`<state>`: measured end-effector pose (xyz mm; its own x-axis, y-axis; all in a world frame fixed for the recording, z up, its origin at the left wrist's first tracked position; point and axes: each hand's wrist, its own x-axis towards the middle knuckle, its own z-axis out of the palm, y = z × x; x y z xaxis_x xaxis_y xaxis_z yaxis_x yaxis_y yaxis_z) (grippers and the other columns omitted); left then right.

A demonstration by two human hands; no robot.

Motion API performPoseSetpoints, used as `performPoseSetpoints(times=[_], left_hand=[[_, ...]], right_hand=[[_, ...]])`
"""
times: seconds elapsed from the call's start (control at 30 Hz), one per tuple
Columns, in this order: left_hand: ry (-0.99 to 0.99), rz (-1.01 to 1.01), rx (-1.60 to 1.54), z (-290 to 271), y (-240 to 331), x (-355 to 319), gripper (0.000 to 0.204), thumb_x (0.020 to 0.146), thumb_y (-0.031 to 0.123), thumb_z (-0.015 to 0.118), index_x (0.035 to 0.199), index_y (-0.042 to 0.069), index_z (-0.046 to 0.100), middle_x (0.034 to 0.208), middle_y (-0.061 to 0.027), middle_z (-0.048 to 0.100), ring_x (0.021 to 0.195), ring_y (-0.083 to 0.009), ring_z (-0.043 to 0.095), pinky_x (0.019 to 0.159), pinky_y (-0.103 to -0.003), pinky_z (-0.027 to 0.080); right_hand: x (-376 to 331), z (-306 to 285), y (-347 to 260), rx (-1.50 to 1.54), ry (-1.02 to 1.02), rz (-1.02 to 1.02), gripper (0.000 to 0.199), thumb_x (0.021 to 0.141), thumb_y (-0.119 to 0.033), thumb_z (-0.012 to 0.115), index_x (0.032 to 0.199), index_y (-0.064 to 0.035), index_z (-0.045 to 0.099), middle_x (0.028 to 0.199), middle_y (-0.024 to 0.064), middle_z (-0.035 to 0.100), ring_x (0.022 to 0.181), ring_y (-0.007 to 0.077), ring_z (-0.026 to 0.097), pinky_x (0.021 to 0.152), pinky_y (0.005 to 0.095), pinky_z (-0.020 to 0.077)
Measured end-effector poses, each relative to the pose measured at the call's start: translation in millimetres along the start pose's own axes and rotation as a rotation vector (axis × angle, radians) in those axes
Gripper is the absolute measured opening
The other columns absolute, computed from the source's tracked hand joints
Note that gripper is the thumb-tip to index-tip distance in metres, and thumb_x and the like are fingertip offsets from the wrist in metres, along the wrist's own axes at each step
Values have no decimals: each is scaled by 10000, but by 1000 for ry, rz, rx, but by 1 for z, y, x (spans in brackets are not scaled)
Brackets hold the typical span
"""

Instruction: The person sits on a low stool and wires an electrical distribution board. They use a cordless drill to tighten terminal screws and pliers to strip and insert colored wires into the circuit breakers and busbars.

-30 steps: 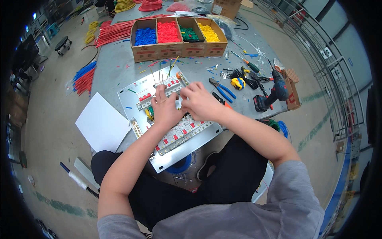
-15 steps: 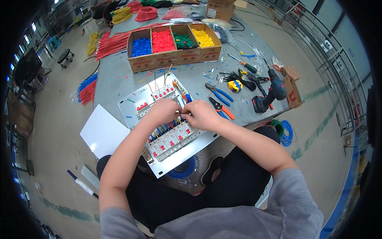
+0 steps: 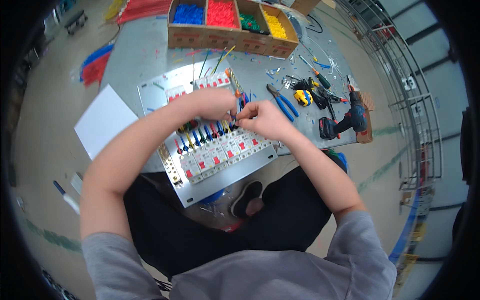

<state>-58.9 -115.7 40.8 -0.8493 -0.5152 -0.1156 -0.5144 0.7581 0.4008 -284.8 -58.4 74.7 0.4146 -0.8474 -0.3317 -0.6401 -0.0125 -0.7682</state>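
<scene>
Over the breaker panel, left hand and right hand meet, fingertips pinching a short wire (barely visible) above the breaker row, steadying it.

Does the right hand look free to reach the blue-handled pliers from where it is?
Probably yes: the right hand sits beside the blue-handled pliers, with only bare table between them.

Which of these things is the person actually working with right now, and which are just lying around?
In use:
- left hand and right hand, fingertips meeting over the wires
- metal panel with its row of breakers
- short coloured wires plugged into them

Lying about:
- cordless drill
- blue-handled pliers
- yellow tape measure
- cardboard box of coloured pieces
- white sheet
</scene>
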Motion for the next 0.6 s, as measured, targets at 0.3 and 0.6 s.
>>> performPoseSetpoints(times=[0.3, 0.6], left_hand=[[-170, -83, -169, -17, 11, 1, 194, 985, 133, 755, 1132, 82, 870, 749, -119, 772, 569, -235, 742, 520, -390, 587], [-95, 1, -109, -10, 5, -2, 162, 968, 98, 737, 1036, 56, 878, 704, -121, 755, 551, -242, 735, 516, -395, 571]], right_hand=[[21, -11, 5, -34, -131, 252, 261, 971, -204, 833, 1103, 20, 847, 983, 99, 839, 900, 153, 738, 873, 337, 574], [33, -5, -16, -210, -256, 366, 233, 1022, -184, 776, 1143, 5, 840, 1087, 60, 815, 1012, 152, 704, 979, 346, 526]])
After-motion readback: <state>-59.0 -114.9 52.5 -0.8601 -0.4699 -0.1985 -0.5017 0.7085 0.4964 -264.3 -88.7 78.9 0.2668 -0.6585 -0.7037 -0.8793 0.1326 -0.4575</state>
